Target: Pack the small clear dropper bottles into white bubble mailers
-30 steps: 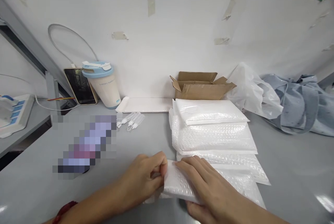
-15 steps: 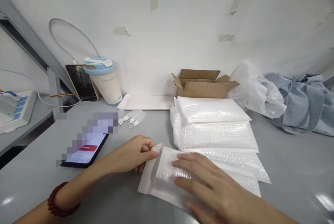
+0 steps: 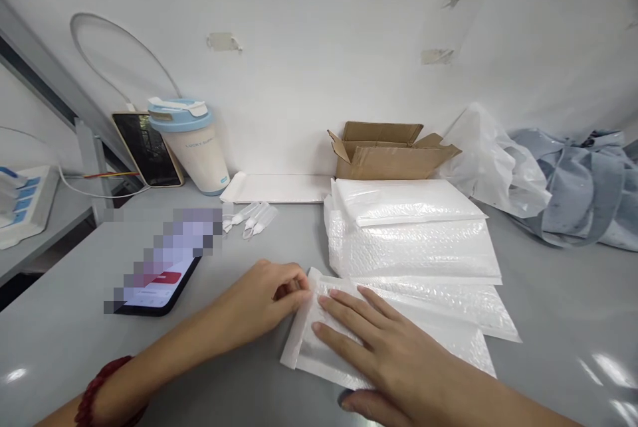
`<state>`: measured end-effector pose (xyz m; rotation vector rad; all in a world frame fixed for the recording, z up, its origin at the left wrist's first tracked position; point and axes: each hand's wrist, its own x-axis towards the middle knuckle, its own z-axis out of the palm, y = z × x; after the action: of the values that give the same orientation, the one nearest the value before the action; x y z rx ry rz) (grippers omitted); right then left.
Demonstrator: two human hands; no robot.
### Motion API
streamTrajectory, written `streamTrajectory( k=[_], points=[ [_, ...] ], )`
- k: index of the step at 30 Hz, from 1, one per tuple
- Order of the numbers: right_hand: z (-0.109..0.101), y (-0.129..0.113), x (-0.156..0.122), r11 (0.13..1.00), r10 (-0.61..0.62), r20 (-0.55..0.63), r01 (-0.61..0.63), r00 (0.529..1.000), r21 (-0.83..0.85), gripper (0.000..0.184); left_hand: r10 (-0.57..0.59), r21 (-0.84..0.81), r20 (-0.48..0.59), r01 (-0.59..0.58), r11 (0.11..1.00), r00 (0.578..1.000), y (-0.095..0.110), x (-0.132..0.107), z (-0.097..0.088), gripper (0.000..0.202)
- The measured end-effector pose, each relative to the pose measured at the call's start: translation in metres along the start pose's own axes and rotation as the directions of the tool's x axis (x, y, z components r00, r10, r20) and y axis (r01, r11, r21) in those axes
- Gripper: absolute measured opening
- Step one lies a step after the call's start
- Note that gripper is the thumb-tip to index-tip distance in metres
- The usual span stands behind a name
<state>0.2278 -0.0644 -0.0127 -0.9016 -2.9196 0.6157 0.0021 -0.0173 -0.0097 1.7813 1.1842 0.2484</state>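
Observation:
A white bubble mailer (image 3: 319,355) lies flat on the grey table (image 3: 239,374) in front of me. My right hand (image 3: 379,354) rests on it with fingers stretched out flat. My left hand (image 3: 264,297) is at the mailer's upper left corner, its fingertips pinched on the folded flap there. Just behind lies a stack of more white bubble mailers (image 3: 413,241), fanned toward me.
A phone (image 3: 159,277) lies to the left. At the back stand a blue-lidded cup (image 3: 189,145), a second phone on a cable (image 3: 144,148), small clear packets (image 3: 252,218), a white tray (image 3: 276,188), a cardboard box (image 3: 389,151), a plastic bag (image 3: 493,161) and grey-blue cloth (image 3: 583,181).
The mailer was held bunched between both hands, then laid flat. My left hand folded the flap down at its left end while my right hand spread flat on top.

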Motion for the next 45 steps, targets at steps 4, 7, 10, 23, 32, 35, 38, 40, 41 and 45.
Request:
streamTrajectory(
  k=[4,7,10,23,32,35,38,40,41,45],
  points=[
    [0.001,0.000,0.000,1.000,-0.010,-0.002,0.010,1.000,-0.012,0.058,0.082,0.229,-0.033,-0.072,0.971,0.996,0.000,-0.002,0.006,0.019],
    [0.001,0.000,0.001,1.000,-0.010,0.009,0.010,1.000,-0.016,0.058,0.114,0.300,-0.001,-0.108,0.948,0.994,0.000,-0.004,0.008,0.020],
    [0.000,0.000,0.002,1.000,-0.009,0.013,0.009,1.000,-0.026,0.057,0.136,0.278,0.016,-0.136,0.951,0.991,-0.002,-0.003,0.008,0.027],
    [0.013,-0.006,0.002,0.949,-0.153,-0.181,0.093,0.972,-0.302,0.040,0.153,0.406,0.083,-0.174,0.897,0.985,-0.007,-0.009,0.022,0.027],
    [0.007,-0.009,0.004,0.903,-0.223,-0.077,0.175,0.972,-0.393,0.037,0.198,0.344,0.227,-0.269,0.899,0.954,-0.001,-0.019,-0.005,0.029],
    [0.014,-0.008,0.004,0.909,-0.229,-0.149,0.156,0.962,-0.386,0.035,0.175,0.310,0.291,-0.266,0.913,0.940,-0.007,-0.021,-0.008,0.064],
    [0.021,-0.007,0.004,0.922,-0.244,-0.242,0.147,0.939,-0.359,0.032,0.178,0.321,0.275,-0.265,0.909,0.945,-0.011,-0.019,-0.003,0.073],
    [0.022,-0.006,0.004,0.934,-0.241,-0.271,0.147,0.932,-0.324,0.032,0.186,0.311,0.254,-0.262,0.914,0.949,-0.010,-0.016,0.000,0.062],
    [0.022,-0.006,0.004,0.943,-0.233,-0.274,0.148,0.933,-0.298,0.033,0.188,0.299,0.249,-0.260,0.918,0.950,-0.009,-0.014,0.000,0.057],
    [0.007,-0.005,0.000,0.984,-0.172,-0.201,0.159,0.964,-0.078,0.039,0.199,0.264,0.237,-0.260,0.929,0.951,-0.005,-0.008,-0.001,0.047]
  ],
)
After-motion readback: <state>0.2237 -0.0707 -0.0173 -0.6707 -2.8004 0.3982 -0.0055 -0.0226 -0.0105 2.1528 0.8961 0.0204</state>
